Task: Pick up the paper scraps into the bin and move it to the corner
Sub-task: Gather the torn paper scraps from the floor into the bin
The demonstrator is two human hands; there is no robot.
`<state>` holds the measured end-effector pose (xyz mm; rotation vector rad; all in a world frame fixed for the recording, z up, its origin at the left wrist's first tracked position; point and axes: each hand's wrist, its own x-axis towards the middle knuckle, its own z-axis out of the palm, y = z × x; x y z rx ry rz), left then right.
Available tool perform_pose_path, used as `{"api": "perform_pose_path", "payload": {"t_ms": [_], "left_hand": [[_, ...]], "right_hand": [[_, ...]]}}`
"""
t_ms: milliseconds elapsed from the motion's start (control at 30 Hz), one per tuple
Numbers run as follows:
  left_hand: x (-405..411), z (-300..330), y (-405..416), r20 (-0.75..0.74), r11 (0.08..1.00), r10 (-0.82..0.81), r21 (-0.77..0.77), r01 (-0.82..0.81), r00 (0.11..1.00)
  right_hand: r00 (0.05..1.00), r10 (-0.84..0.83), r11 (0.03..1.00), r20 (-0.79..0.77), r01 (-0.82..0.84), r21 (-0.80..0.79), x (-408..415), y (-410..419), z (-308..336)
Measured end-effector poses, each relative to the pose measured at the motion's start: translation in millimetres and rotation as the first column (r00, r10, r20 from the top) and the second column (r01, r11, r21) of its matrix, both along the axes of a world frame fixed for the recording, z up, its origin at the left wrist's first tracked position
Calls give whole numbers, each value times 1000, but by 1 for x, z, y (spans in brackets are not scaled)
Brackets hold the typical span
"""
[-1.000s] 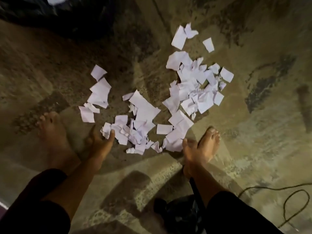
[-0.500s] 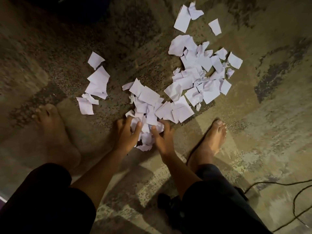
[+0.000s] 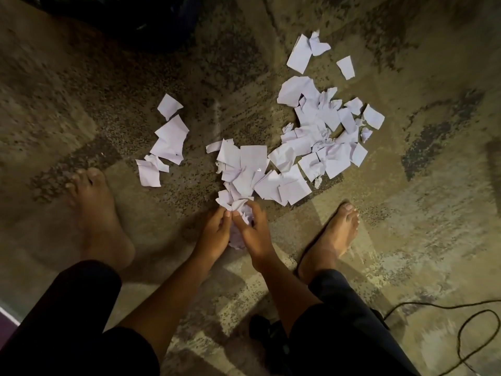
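Note:
White paper scraps lie scattered on the patterned floor: a large pile (image 3: 322, 134) at centre right, a middle cluster (image 3: 252, 169), a small group (image 3: 169, 139) at the left, and a few loose pieces (image 3: 301, 54) further away. My left hand (image 3: 214, 232) and my right hand (image 3: 253, 234) are pressed together low between my feet, both closed around a bunched handful of scraps (image 3: 238, 210) at the near edge of the middle cluster. A dark bin bag (image 3: 122, 20) shows at the top left, mostly in shadow.
My bare left foot (image 3: 97, 213) and right foot (image 3: 336, 237) stand either side of my hands. A black cable (image 3: 461, 335) loops on the floor at the lower right. A dark object (image 3: 268, 337) lies between my legs.
My hands came in from either side, sweeping the near scraps together, and now close on one bunch between them. The camera view shifted slightly.

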<state>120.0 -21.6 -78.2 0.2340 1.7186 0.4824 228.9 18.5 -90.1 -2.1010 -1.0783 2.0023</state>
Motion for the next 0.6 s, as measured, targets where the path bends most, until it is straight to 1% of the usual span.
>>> {"api": "perform_pose_path", "payload": {"t_ms": [133,300,433,600], "left_hand": [[-12,27,7,-18,999,-18,37,19,1000],[-36,80,34,-61,995,1,99,5,998],[-65,136,59,-115,976,44,219,-18,992],[-108,201,83,-220,912,104,410,-5,970]], "right_hand": [[1000,2,998,-23,-1,56,-8,9,27],[998,-8,991,-70,17,136,-30,33,74],[991,31,980,-128,-5,198,-56,64,132],[977,99,953,-191,-37,302,-96,104,208]]}}
